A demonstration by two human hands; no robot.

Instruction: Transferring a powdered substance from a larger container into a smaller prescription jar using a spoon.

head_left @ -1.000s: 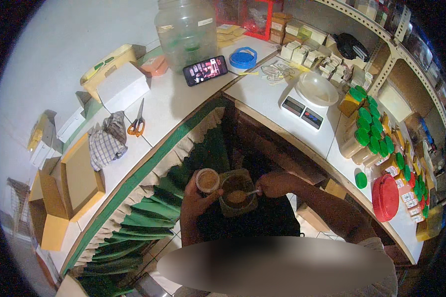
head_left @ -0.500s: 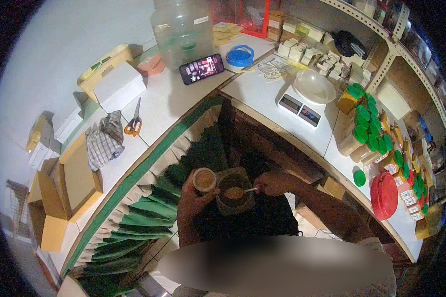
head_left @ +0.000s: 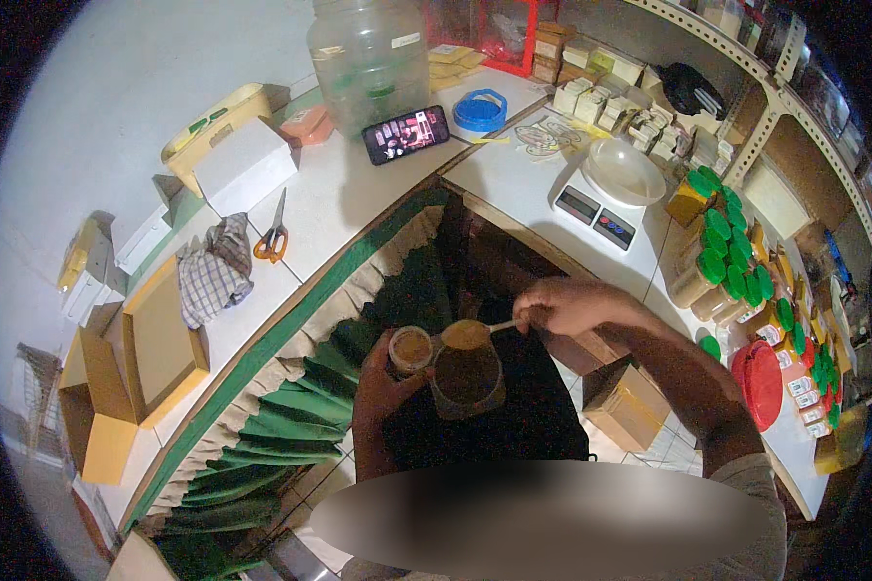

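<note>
My left hand (head_left: 382, 383) is closed around a small clear jar (head_left: 411, 350) with light brown powder in it, tilted up towards me. My right hand (head_left: 555, 308) grips the handle of a spoon (head_left: 467, 336), heaped with light brown powder. The spoon is held over the far rim of a clear plastic tub (head_left: 471, 397), just right of the jar. Darker brown contents show inside the tub, which rests on or close to my lap; what supports it is hard to make out.
On the right table stand a kitchen scale (head_left: 596, 215) with a clear bowl (head_left: 625, 172), green-lidded jars (head_left: 715, 232) and a red lid (head_left: 757, 385). Leftward lie a phone (head_left: 406, 135), scissors (head_left: 272, 232), a checked cloth (head_left: 213, 273) and an open cardboard box (head_left: 160, 349). A carton (head_left: 627, 408) sits below.
My right hand has lifted the loaded spoon from inside the tub up to its far rim, beside the jar. My left hand with the jar has shifted slightly right.
</note>
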